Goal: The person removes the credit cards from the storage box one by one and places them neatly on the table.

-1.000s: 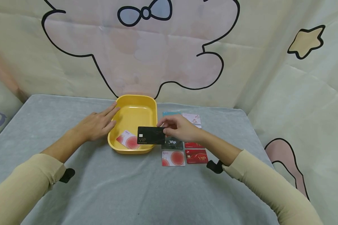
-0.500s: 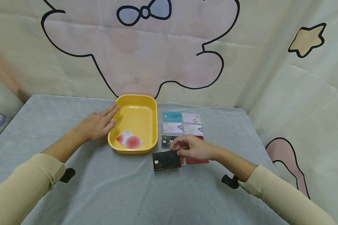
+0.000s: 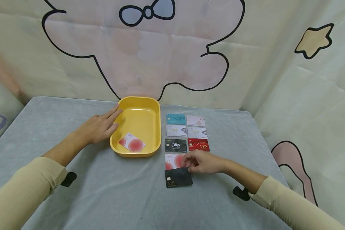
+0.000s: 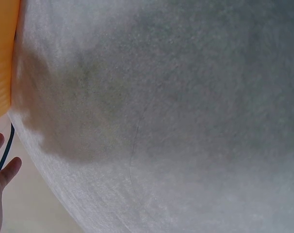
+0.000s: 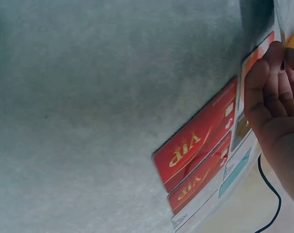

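Observation:
A black VIP card (image 3: 178, 178) is pinched at its upper right corner by my right hand (image 3: 204, 162), just below a white card with pink circles (image 3: 172, 161) on the cloth. Whether the black card touches the cloth, I cannot tell. In the right wrist view the right hand (image 5: 278, 97) has thumb and finger together, with red VIP cards (image 5: 195, 138) beside it. My left hand (image 3: 100, 127) rests with straight fingers on the left rim of a yellow tray (image 3: 156, 127). One pink-circled card (image 3: 133, 142) lies tilted inside that tray.
Cards lie in two columns right of the tray: a teal card (image 3: 176, 119), a floral card (image 3: 196, 121), white VIP cards (image 3: 176, 130), a dark Vip card (image 3: 175, 145) and a red card (image 3: 199, 144). Grey cloth (image 3: 118, 191) covers the table; a printed curtain (image 3: 189, 64) hangs behind.
My right hand has carried the black card from over the tray's lower right side, right and toward me, to below the left column of cards. The left hand has stayed put.

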`<action>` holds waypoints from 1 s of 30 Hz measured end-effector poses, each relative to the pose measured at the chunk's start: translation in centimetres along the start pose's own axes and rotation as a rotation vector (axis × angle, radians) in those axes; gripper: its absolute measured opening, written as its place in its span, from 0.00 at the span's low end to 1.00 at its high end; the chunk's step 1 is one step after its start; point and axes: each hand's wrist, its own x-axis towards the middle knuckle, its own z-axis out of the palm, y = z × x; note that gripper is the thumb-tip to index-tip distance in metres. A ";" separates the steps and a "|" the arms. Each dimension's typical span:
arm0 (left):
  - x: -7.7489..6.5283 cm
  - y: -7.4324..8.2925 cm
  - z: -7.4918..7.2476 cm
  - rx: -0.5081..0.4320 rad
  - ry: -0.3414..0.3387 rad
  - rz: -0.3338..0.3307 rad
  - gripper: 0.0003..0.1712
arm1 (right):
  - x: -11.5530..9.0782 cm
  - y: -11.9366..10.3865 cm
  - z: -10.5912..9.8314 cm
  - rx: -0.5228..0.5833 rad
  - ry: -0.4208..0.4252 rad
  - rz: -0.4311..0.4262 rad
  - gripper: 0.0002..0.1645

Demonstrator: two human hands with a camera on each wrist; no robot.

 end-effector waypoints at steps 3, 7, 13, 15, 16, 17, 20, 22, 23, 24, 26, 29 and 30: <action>0.0 0.0 0.0 -0.003 0.003 -0.006 0.36 | -0.1 0.2 0.2 -0.030 0.000 -0.007 0.13; 0.0 0.0 0.0 -0.009 0.005 -0.011 0.36 | -0.2 0.3 0.3 -0.066 0.004 -0.009 0.14; 0.0 0.0 0.0 -0.010 0.008 -0.009 0.36 | -0.3 0.2 0.5 -0.140 -0.007 0.004 0.17; 0.0 0.0 0.0 -0.015 0.012 -0.010 0.36 | -0.3 0.1 0.5 -0.154 -0.010 0.007 0.16; -0.1 0.0 0.0 -0.015 0.012 -0.011 0.36 | -0.3 0.0 0.4 -0.162 -0.009 0.009 0.16; -0.1 0.0 0.0 -0.015 0.011 -0.011 0.36 | -0.4 0.0 0.4 -0.167 -0.009 0.010 0.16; -0.1 0.0 0.0 -0.012 0.005 -0.010 0.36 | -0.6 -0.2 0.2 -0.182 -0.004 0.017 0.15; 0.0 0.0 0.0 -0.011 0.006 -0.008 0.36 | -0.6 -0.2 0.1 -0.192 -0.003 0.020 0.15; 0.0 0.0 0.0 -0.012 0.008 -0.008 0.36 | -0.6 -0.3 0.0 -0.193 -0.005 0.019 0.15; 0.0 0.0 0.1 -0.010 0.010 -0.007 0.36 | -0.6 -0.3 0.0 -0.192 -0.009 0.018 0.15; 0.0 -0.1 0.1 -0.009 0.014 -0.010 0.36 | -0.6 -0.3 -0.1 -0.185 -0.025 0.012 0.15; 0.1 -0.1 0.2 -0.008 0.013 -0.010 0.36 | -0.5 -0.4 -0.1 -0.170 -0.058 0.011 0.15; 0.1 -0.1 0.2 -0.006 0.012 -0.011 0.36 | -0.5 -0.4 0.0 -0.169 -0.066 0.013 0.16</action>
